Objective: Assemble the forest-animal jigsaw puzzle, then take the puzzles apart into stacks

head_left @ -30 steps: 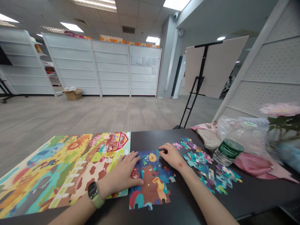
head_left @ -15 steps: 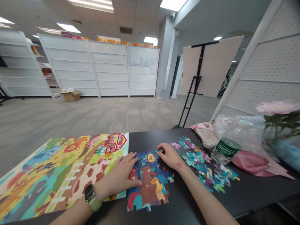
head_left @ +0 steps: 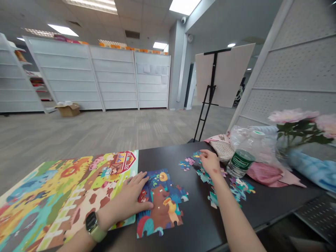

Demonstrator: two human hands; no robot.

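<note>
A partly joined jigsaw puzzle [head_left: 160, 201] with a brown bear lies on the black table. My left hand [head_left: 133, 192] rests spread and flat, its fingers and thumb on the puzzle's left edge. Further back on the right, my right hand [head_left: 210, 161] is over the loose puzzle pieces [head_left: 204, 175], fingers bent and tips together at a blue piece [head_left: 196, 155]. Its fingertips partly cover what they pinch. A small blue and yellow piece [head_left: 184, 166] lies between the puzzle and the pile, beside a pink one [head_left: 190, 160].
Colourful picture boards [head_left: 78, 192] with farm and animal scenes lie on the left. A water bottle [head_left: 241, 159], a pink cloth bag [head_left: 267, 174] and flowers [head_left: 296, 117] stand or lie at the right. Beyond the table is an easel [head_left: 212, 77].
My right hand has moved from the bear puzzle's upper right edge back and right to the loose pieces. A blue and yellow piece now shows on the table. My left hand stays put.
</note>
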